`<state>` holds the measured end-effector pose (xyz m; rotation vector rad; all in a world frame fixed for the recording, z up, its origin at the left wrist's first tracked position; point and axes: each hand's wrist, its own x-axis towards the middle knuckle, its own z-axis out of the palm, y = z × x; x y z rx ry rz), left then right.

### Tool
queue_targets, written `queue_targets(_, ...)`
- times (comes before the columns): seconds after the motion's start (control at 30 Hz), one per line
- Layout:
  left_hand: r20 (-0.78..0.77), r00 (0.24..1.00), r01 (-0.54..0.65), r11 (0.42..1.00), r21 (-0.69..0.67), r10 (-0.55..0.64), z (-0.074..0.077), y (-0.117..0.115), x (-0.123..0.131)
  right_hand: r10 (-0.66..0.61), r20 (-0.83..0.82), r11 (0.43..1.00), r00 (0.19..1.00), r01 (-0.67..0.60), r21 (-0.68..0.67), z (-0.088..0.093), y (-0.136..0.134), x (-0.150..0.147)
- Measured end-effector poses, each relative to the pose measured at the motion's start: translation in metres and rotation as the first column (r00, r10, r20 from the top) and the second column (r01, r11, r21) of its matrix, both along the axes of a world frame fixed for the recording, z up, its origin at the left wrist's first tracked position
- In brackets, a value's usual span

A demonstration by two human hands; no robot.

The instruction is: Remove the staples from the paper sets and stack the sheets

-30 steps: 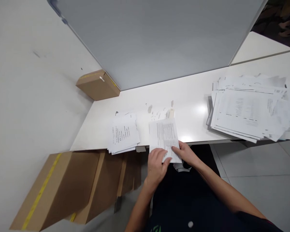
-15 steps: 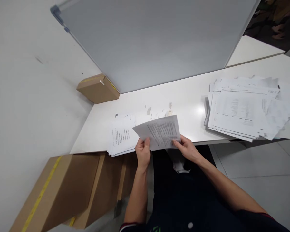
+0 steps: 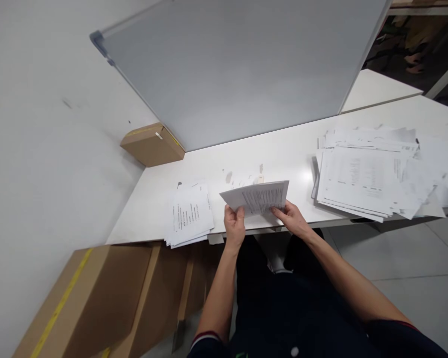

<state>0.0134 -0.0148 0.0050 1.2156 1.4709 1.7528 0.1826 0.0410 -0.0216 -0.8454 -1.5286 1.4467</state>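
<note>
Between my two hands is a printed sheet of paper (image 3: 259, 196), tilted up above the front edge of the white table (image 3: 283, 149). My left hand (image 3: 234, 223) pinches its lower left part, thumb on the near face. At the lower right, my right hand (image 3: 291, 219) grips the sheet with the thumb on the print and the fingers behind. Whether it is one sheet or several I cannot tell. To the left of my left hand lies a small stack of printed papers (image 3: 189, 214), its front overhanging the table edge.
A large, messy pile of papers (image 3: 362, 174) covers the table's right side. A whiteboard (image 3: 239, 69) stands along the back. One cardboard box (image 3: 153, 144) sits in the left corner; larger cardboard boxes (image 3: 115, 288) stand below at the left. A small pale tag (image 3: 260, 178) lies behind the sheet.
Both hands and the sheet have moved right, away from the left stack, and the sheet is tilted so its face looks narrower. The view has shifted slightly.
</note>
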Motion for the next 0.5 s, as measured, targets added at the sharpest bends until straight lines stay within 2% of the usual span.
queue_targets(0.1, -0.002, 1.000, -0.023, 0.999, -0.023, 0.023, 0.003, 0.000, 0.002, -0.023, 0.063, 0.999, 0.998, 0.020, 0.043, 0.002, 0.000, -0.001)
queue_targets(0.17, 0.002, 1.000, -0.026, 0.999, -0.037, 0.026, 0.004, 0.000, 0.001, -0.045, 0.154, 0.994, 0.987, 0.029, 0.107, 0.011, 0.002, 0.001)
queue_targets(0.23, 0.014, 0.999, -0.041, 0.998, -0.036, 0.042, 0.004, 0.000, -0.003, -0.065, 0.283, 0.975, 0.957, 0.000, 0.224, 0.031, 0.003, 0.007)
queue_targets(0.3, 0.029, 0.996, -0.081, 0.997, -0.008, 0.082, 0.003, -0.002, -0.009, -0.095, 0.442, 0.921, 0.892, -0.090, 0.380, 0.060, 0.003, 0.016)
queue_targets(0.33, 0.025, 0.994, -0.103, 0.995, 0.010, 0.103, 0.003, -0.003, -0.013, -0.119, 0.533, 0.877, 0.838, -0.163, 0.453, 0.076, 0.002, 0.021)
queue_targets(0.4, -0.038, 0.990, -0.131, 0.991, 0.030, 0.132, 0.002, -0.006, -0.020, -0.257, 0.710, 0.778, 0.656, -0.295, 0.554, 0.108, -0.001, 0.029)
queue_targets(0.5, -0.252, 0.964, -0.104, 0.993, -0.061, 0.085, -0.004, -0.012, -0.027, -0.401, 0.834, 0.688, 0.380, -0.475, 0.548, 0.138, -0.008, 0.032)
